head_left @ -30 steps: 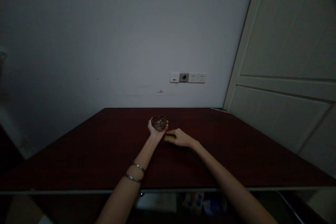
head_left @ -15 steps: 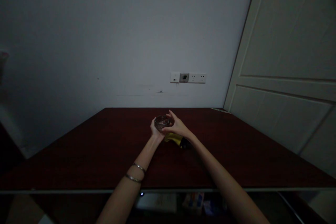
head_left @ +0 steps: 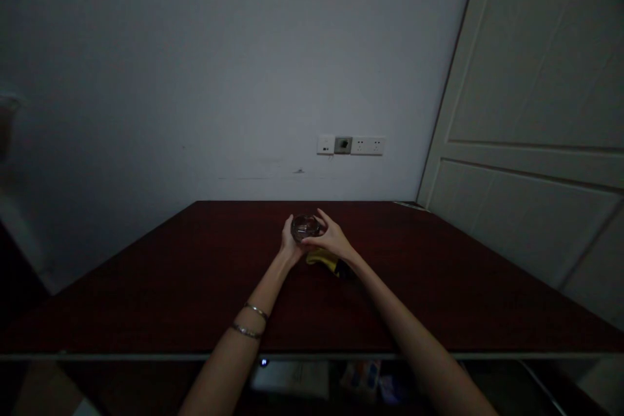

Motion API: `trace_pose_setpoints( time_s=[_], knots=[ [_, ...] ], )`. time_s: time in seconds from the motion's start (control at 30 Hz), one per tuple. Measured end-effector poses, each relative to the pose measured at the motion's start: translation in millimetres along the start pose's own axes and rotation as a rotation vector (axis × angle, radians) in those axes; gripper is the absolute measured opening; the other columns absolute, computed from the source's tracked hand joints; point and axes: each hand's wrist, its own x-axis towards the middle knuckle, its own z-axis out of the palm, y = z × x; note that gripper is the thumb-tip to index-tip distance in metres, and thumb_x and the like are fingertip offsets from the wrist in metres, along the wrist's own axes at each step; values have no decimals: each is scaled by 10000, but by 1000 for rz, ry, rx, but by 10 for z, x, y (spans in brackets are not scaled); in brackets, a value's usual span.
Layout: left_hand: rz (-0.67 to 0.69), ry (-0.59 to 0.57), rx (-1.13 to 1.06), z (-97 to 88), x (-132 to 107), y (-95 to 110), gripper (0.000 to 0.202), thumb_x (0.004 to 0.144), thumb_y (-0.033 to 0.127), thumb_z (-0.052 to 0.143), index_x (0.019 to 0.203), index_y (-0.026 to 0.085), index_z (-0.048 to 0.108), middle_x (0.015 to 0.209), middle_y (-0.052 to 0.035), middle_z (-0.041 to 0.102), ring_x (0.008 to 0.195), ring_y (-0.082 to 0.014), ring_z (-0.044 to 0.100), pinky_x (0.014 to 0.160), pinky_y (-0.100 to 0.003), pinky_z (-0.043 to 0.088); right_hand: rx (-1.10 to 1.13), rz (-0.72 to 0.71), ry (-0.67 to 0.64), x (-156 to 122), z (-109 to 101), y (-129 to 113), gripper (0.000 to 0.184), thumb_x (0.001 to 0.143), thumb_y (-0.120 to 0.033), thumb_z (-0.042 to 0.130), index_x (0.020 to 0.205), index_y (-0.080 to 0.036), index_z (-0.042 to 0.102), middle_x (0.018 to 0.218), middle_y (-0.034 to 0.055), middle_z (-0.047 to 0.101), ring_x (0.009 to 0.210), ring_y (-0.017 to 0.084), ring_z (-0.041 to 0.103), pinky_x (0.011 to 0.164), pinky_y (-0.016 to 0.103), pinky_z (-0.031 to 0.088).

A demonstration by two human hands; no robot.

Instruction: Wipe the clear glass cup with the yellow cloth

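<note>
Between my two hands is a small round see-through glass dish (head_left: 305,228), its rim tipped toward me. Cupped around its left side and underside is my left hand (head_left: 289,240), whose lower fingers are partly hidden. My right hand (head_left: 330,237) grips the near right edge with the thumb in front and the fingers curved behind. On the table under my right wrist lies a crumpled yellow-and-black thing (head_left: 324,259) that looks like cloth; my wrist covers part of it.
A dark red table (head_left: 160,286) reaches back to a pale wall with a row of sockets (head_left: 351,145). At the right stands a white panelled door (head_left: 531,143). Below the table's front edge, a shelf holds a pale flat thing (head_left: 292,378) and small packets (head_left: 361,378).
Both hands have shifted very slightly to the right with the glass dish, which now tips a little more toward me. The yellow-and-black thing stays where it lay.
</note>
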Motion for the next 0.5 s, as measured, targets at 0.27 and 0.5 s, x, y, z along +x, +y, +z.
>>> trace_pose_setpoints(
  time_s=[0.27, 0.5],
  knots=[
    [191, -187, 475, -137, 21, 260, 367, 669, 379, 646, 907, 99, 649, 851, -109, 671, 755, -190, 616, 649, -245, 444, -15, 31, 85, -44, -153, -107, 1000, 486, -335, 778, 1325, -120, 277, 1202, 156, 537, 1102, 244, 516, 964, 400, 381],
    [216, -297, 631, -196, -92, 463, 408, 478, -57, 668, 843, 126, 673, 919, -78, 676, 965, -237, 577, 792, -271, 431, -51, 34, 29, -69, -239, -120, 993, 482, -303, 781, 1325, -138, 284, 1265, 156, 479, 1143, 236, 481, 990, 395, 351]
  ],
)
